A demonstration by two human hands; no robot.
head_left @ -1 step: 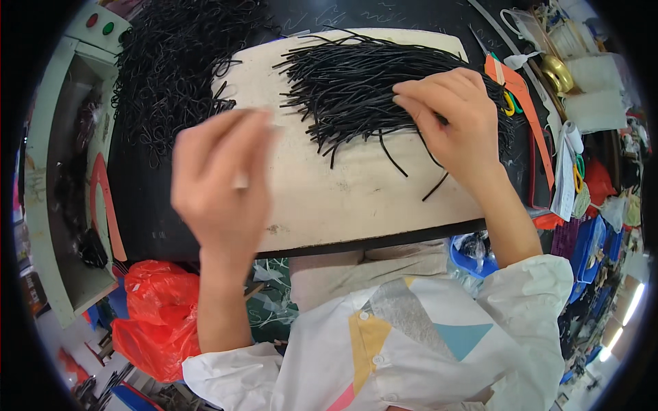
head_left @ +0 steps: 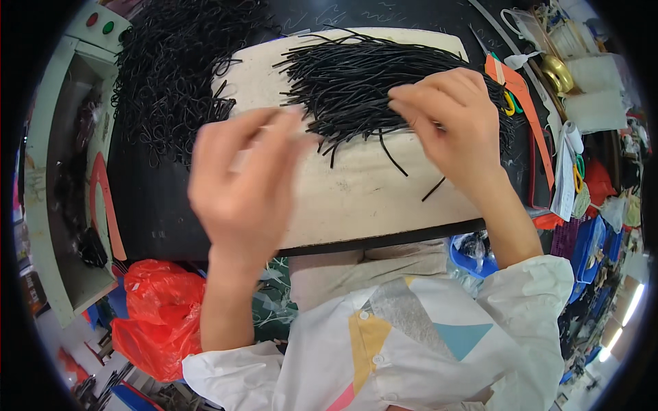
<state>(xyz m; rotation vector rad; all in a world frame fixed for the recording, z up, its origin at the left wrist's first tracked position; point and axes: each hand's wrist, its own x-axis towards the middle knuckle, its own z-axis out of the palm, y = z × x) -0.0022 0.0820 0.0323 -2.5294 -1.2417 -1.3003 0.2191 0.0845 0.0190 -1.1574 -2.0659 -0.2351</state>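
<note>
A thick bundle of straight black cords (head_left: pixel 363 75) lies across a pale board (head_left: pixel 363 198). My right hand (head_left: pixel 456 123) is over the bundle's right part, thumb and fingers pinched together. Something dark shows in the gap of its grip, too little to name. Below this hand a short black cord end (head_left: pixel 433 189) lies on the board. My left hand (head_left: pixel 243 181), smeared by motion, is above the board's left side, its bent fingers pointing toward the cord tips. Whether those fingers hold anything is not visible.
A heap of looped black cords (head_left: pixel 178 75) covers the table's far left. Scissors with yellow and green handles (head_left: pixel 510 103) and an orange angled piece (head_left: pixel 524 103) lie right of the bundle. A red plastic bag (head_left: pixel 161 315) hangs at the near left, beside an open metal box (head_left: pixel 62 185).
My left hand has moved right, toward the cord tips. The right hand has barely shifted. A cord stretch that showed below the right hand is out of sight.
</note>
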